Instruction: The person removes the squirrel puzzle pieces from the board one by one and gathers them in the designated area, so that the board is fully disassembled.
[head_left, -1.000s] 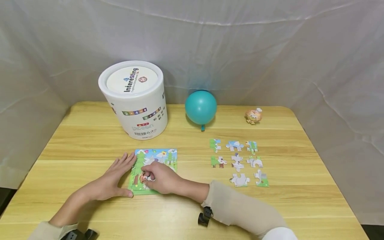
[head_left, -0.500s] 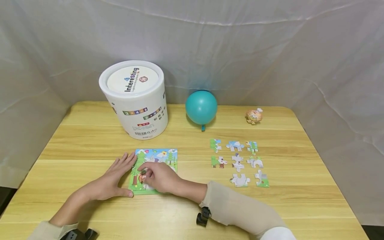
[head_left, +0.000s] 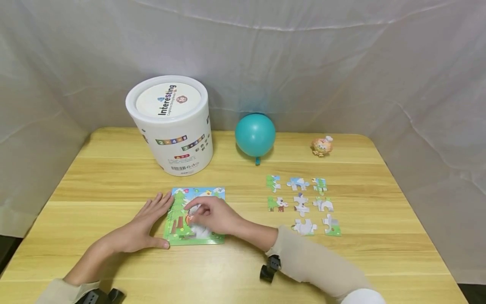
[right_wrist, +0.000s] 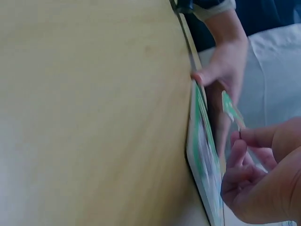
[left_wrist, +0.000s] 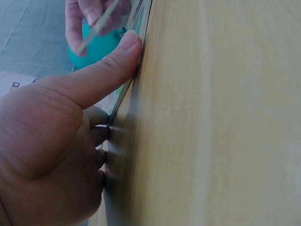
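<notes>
A square puzzle board (head_left: 205, 242) with a forest picture lies on the table. My left hand (head_left: 138, 230) rests along its left edge, fingers spread and fairly straight, the thumb at the near corner. Over the board, my right hand (head_left: 218, 216) pinches a green jigsaw piece (right_wrist: 230, 107) between thumb and fingertips. In the right wrist view that piece stands tilted, apart from the board. The left wrist view shows the held piece edge-on, beyond my left thumb (left_wrist: 110, 70). My right hand hides part of the board's middle.
Several loose jigsaw pieces (head_left: 301, 205) lie in rows on the table's right half. A large white lidded tub (head_left: 172, 131) stands behind the board. Farther right at the back are a teal balloon (head_left: 255, 135) and a small orange figurine (head_left: 321, 147).
My right hand has lifted the jigsaw piece off the board's lower left and shifted slightly right and away from me. The left hand stays in place.
</notes>
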`<action>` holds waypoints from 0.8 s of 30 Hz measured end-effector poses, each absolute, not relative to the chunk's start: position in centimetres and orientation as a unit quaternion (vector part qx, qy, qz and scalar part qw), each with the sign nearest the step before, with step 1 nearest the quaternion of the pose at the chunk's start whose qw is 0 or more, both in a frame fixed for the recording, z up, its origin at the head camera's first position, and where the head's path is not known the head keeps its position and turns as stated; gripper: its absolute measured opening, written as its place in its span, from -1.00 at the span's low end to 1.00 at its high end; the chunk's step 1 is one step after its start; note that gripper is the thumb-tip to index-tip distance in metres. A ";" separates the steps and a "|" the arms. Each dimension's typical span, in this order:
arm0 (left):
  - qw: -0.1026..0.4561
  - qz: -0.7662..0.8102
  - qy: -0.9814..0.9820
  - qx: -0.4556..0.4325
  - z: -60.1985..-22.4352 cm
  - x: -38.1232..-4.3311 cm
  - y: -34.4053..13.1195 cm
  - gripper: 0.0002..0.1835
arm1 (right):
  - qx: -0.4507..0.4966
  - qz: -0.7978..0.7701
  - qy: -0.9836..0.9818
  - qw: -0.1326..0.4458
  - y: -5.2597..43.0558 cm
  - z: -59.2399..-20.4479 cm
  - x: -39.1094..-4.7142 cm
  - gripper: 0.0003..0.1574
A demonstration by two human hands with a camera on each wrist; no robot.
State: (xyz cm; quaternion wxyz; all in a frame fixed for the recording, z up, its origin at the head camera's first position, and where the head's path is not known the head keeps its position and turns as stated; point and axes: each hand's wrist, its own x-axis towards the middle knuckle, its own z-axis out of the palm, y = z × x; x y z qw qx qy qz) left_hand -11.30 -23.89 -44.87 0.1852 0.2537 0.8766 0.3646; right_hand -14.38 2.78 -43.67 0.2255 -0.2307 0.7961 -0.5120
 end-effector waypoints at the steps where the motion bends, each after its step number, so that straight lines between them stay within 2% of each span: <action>1: 0.186 0.364 0.877 0.253 -44.8 -11.3 -23.9 0.27 | -0.225 -0.518 0.793 0.229 3.4 -43.6 -14.6 -0.70; 10: 0.191 0.359 0.879 0.250 -44.6 -11.5 -23.7 0.28 | -0.175 -0.538 0.782 0.263 9.8 -42.6 -15.2 -0.65; 24: 0.191 0.359 0.879 0.250 -44.7 -11.3 -23.7 0.27 | -0.177 -0.487 0.816 0.254 19.8 -42.6 -14.1 -0.67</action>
